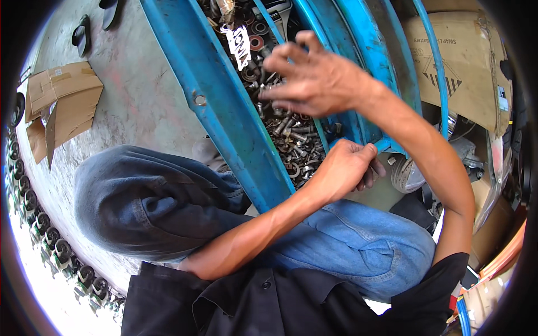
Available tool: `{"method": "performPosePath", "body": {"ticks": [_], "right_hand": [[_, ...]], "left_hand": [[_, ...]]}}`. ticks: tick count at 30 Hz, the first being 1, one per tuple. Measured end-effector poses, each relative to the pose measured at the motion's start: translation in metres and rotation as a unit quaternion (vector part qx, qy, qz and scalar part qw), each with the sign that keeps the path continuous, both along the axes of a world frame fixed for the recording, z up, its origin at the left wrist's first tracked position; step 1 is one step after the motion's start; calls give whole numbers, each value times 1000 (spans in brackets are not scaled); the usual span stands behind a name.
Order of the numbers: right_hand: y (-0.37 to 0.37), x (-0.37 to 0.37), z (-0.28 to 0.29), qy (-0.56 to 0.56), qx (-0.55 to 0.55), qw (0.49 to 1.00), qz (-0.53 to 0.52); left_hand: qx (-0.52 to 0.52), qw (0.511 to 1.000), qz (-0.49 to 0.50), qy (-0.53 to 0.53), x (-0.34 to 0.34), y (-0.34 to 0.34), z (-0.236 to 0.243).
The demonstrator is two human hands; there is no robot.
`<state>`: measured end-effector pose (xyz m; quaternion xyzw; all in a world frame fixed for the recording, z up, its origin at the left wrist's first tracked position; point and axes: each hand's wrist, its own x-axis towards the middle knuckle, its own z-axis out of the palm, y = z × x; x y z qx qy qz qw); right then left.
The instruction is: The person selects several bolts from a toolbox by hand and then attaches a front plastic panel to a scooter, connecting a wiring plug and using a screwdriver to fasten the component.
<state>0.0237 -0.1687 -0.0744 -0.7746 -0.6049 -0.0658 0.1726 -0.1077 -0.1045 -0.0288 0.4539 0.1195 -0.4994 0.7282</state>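
Note:
My right hand (322,81) is over a blue metal tray, its fingers spread and slightly blurred, with nothing visible in them. Beneath it lies a mixed heap of bolts, nuts and washers (297,137) between the blue walls. My left hand (353,162) is closed on the near end of a blue metal rim (383,145), thumb on top; some of its fingers are tucked out of sight. Further up the heap are a reddish ring-shaped bearing (256,42) and a white cut-out piece with dark lettering (238,47). The wide blue tray wall (224,106) slopes along the left.
My bent knees in jeans (358,241) flank the tray's near end. Cardboard stands at the right (459,67), and a folded carton (64,101) lies on the floor at the left. Dark sandals (82,36) rest at the upper left. A clear-wrapped coil (406,175) sits right of my left hand.

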Motion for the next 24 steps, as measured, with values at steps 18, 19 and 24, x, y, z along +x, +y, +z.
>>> {"method": "performPosePath", "body": {"ticks": [18,19,24], "right_hand": [[0,19,28,28,5,1000,-8],[2,15,31,27,7,1000,-5],[12,-19,30,106,-160,973,130]], "left_hand": [[-14,999,-46,-5,-2,1,9],[-17,998,-53,-6,-4,1,7],[-25,996,-81,-36,-6,-1,11]]}}
